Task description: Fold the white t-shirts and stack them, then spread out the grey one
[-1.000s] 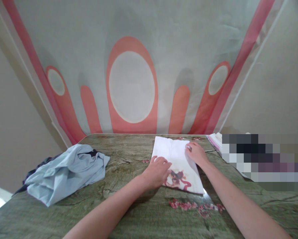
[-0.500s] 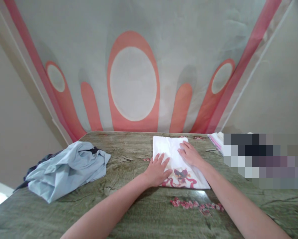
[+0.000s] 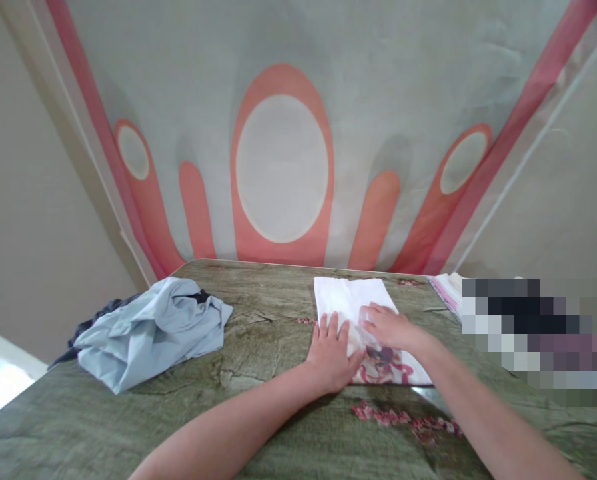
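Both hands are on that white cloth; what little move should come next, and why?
Probably sweep the right hand outward over the white cloth to smooth it: a faint crease runs from its far edge, and the left hand, lying flat with fingers spread, can steady it.

I count one folded white cloth (image 3: pixel 346 298) under my two hands (image 3: pixel 331 360) (image 3: pixel 391 329), one light-blue garment (image 3: pixel 158 333) left of them. Beyond them are three pale ovals (image 3: pixel 282 169).
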Demonstrator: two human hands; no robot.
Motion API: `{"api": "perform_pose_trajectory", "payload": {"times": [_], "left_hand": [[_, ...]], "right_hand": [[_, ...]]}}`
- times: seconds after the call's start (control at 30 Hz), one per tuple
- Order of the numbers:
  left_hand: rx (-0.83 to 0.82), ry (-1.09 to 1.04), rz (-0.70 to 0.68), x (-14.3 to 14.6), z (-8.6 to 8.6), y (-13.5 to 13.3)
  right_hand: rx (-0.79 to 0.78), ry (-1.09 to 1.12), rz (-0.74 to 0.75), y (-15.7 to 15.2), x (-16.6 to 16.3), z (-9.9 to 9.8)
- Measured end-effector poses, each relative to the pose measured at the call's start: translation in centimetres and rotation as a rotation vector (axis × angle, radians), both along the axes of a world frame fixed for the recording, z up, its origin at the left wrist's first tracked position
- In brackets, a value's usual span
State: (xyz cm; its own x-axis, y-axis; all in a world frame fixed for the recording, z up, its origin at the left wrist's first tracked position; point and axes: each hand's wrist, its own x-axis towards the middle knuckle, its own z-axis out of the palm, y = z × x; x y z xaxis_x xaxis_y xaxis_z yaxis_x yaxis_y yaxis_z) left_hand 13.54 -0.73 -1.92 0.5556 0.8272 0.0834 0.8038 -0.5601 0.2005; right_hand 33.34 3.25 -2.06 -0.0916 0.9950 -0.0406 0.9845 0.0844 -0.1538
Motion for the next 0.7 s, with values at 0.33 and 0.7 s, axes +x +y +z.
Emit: {"api": "perform_pose_trajectory", "payload": {"times": [0.33,0.7], "left_hand": [[0.147,0.014,0.001,-2.5,1.3,4.7],[0.111,-0.01,-0.019,-5.6,-0.2,9.7]], "right_hand": [[0.024,0.011,0.071,0.9,-0.5,-1.2],[0.024,0.078,0.328,1.5,2.1,0.3]]}}
